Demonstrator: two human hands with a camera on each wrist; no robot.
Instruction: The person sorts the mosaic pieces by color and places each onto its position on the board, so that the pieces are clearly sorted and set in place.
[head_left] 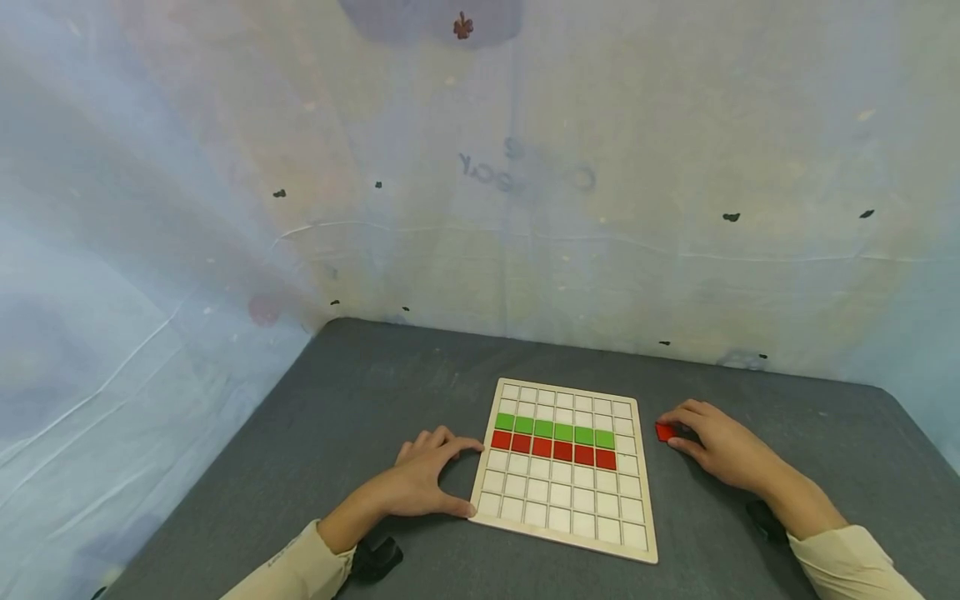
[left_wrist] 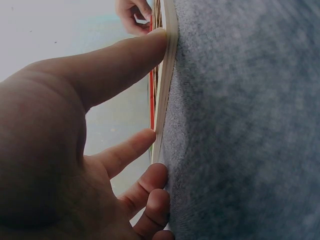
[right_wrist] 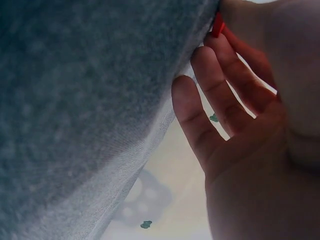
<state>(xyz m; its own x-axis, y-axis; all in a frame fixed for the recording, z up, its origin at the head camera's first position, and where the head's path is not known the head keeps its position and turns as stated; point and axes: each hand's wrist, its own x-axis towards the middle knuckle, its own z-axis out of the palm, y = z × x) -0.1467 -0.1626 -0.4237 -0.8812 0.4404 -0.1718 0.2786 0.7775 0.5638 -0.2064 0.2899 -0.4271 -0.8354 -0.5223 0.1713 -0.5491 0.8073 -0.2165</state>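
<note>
A light wooden grid board (head_left: 577, 543) lies on the dark grey table. One of its rows carries several green tiles (head_left: 563, 432), and the row just nearer to me carries several red tiles (head_left: 562, 451); the rightmost cell of both rows is bare. My left hand (head_left: 420, 483) touches the board's left edge, thumb at the near corner and index finger farther up, both extended. Right of the board, my right hand (head_left: 723, 446) pinches a loose red tile (head_left: 664, 432) between thumb and fingers. In the right wrist view that tile (right_wrist: 218, 25) shows at the fingertips, low over the table.
The grey table (head_left: 360, 375) reaches back to a pale cloth sheet (head_left: 600, 283) hanging behind it and on the left. Dark wrist straps (head_left: 377, 558) sit by the cream sleeves (head_left: 300, 567).
</note>
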